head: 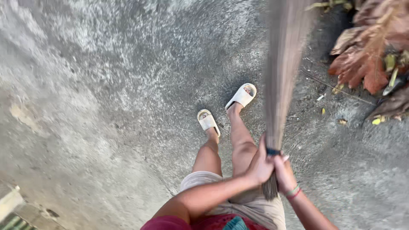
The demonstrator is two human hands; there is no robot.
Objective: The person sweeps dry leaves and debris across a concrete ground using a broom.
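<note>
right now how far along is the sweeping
The concrete on the left shows no leaves. Both hands, left and right, grip the broom, its bristles blurred. Still left: dry leaves and small bits on the right.

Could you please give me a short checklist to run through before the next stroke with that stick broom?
1. Both hands on the broom: ok. The left hand and right hand wrap the broom at its bound end.
2. Bristles pointed at the debris: ok. They fan out toward the dry leaves at the upper right.
3. Bristle tips touching the concrete ground: cannot tell; the brush is blurred.
4. Feet out of the broom's way: ok. Both pale sandals stand to the left of the bristles.
5. Small scraps near the leaves gathered: not ok. Yellow bits lie scattered.
</note>
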